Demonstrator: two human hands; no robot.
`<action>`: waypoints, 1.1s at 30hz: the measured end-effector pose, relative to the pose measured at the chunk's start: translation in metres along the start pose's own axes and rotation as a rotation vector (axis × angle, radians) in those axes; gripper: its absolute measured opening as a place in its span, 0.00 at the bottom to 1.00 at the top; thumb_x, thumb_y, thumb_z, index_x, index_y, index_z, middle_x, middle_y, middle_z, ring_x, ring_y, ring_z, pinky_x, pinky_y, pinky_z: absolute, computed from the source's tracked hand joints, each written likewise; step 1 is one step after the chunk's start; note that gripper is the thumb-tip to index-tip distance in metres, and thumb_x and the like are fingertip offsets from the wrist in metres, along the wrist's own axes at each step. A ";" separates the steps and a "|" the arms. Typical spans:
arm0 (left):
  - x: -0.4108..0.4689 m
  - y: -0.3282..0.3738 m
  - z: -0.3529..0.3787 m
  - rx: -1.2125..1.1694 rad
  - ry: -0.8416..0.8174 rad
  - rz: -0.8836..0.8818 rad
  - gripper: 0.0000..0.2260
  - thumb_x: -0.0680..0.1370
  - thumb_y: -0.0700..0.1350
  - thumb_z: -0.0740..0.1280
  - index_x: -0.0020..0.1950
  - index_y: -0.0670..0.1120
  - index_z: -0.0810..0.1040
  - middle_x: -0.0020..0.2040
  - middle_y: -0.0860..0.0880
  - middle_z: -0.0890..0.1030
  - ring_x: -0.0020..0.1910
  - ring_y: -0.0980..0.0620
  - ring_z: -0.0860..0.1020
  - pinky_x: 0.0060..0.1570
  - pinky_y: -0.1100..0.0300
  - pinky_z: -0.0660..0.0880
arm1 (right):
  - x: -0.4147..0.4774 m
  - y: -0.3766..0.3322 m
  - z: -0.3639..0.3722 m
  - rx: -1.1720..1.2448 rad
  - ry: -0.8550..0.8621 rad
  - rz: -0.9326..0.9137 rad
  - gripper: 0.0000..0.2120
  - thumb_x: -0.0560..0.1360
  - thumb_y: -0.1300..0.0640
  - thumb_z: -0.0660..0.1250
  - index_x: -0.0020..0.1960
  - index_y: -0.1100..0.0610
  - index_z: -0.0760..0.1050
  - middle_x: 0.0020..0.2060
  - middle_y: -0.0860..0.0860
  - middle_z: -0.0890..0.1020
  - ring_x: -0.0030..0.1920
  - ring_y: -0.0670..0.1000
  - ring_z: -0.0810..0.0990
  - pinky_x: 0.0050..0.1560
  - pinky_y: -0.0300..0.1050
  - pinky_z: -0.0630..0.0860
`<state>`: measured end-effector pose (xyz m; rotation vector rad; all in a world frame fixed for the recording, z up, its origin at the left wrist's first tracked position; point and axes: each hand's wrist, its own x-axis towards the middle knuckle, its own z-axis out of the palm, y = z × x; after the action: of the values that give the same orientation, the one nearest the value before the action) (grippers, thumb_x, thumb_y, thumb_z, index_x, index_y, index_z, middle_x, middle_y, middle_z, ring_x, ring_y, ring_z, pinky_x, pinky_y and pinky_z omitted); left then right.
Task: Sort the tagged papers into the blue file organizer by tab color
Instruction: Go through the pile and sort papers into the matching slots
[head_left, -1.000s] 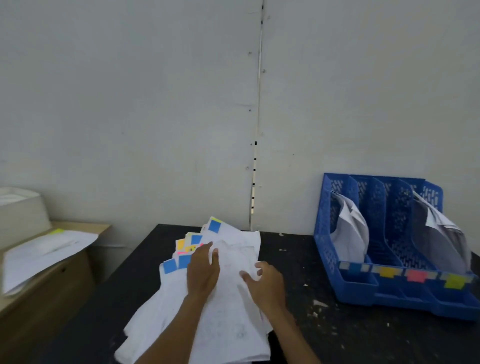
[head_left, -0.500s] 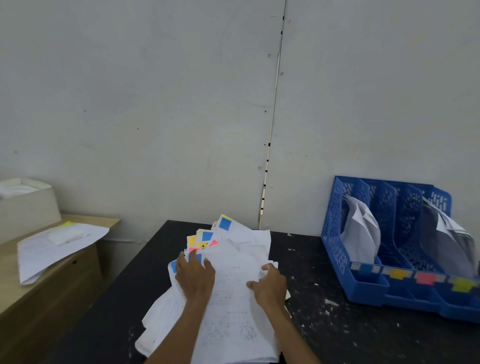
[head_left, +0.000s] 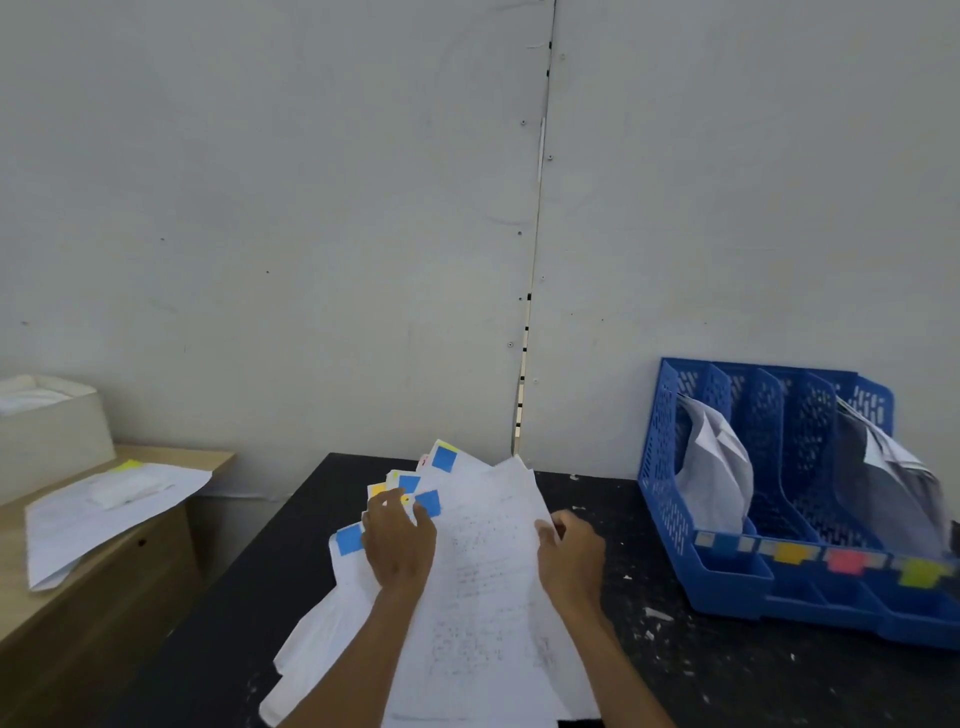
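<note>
Your right hand (head_left: 569, 558) holds the top sheet (head_left: 483, 597) in a narrow grip, left hand (head_left: 397, 545) flat on the pile (head_left: 332, 623); the organizer (head_left: 662, 467) lies at its two o'clock.

Plain office back room here: pale grey panel wall (head_left: 311, 208), scuffed black counter (head_left: 727, 675), blue perforated plastic file organizer (head_left: 667, 467). On a light wooden cabinet (head_left: 78, 623) lie loose white sheets (head_left: 104, 514).

Left hand (head_left: 397, 545): reaching forward on a bare forearm rising from the lower edge, lying palm down on the papers (head_left: 483, 597), fingers loosely spread and pressing flat. Right hand (head_left: 569, 558): reaching in alongside, back of the hand facing up, pinching the papers' right edge, thumb lying on top.
</note>
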<state>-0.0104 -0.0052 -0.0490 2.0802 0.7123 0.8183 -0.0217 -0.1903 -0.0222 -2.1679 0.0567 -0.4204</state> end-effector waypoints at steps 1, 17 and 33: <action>-0.003 0.006 0.004 -0.016 -0.023 0.012 0.17 0.79 0.46 0.66 0.66 0.41 0.74 0.66 0.42 0.75 0.65 0.43 0.73 0.63 0.48 0.71 | 0.003 -0.001 -0.006 0.037 0.003 -0.011 0.06 0.79 0.56 0.65 0.44 0.57 0.76 0.42 0.51 0.81 0.37 0.43 0.77 0.35 0.33 0.73; -0.125 0.216 0.111 -0.355 -0.722 0.279 0.30 0.79 0.67 0.47 0.79 0.57 0.51 0.80 0.48 0.50 0.78 0.44 0.50 0.74 0.43 0.51 | 0.059 0.001 -0.155 0.217 0.759 -0.325 0.10 0.83 0.53 0.52 0.56 0.58 0.67 0.31 0.49 0.76 0.28 0.46 0.75 0.27 0.36 0.65; -0.127 0.274 0.223 -0.795 -1.071 0.051 0.37 0.71 0.69 0.64 0.69 0.44 0.68 0.64 0.35 0.73 0.59 0.46 0.75 0.61 0.50 0.73 | 0.095 0.093 -0.150 0.241 0.583 -0.294 0.13 0.77 0.41 0.51 0.54 0.47 0.66 0.40 0.47 0.79 0.37 0.47 0.79 0.32 0.45 0.76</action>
<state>0.1317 -0.3446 0.0246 1.4620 -0.2419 -0.0903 0.0302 -0.3808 0.0107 -1.7588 0.0086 -1.1576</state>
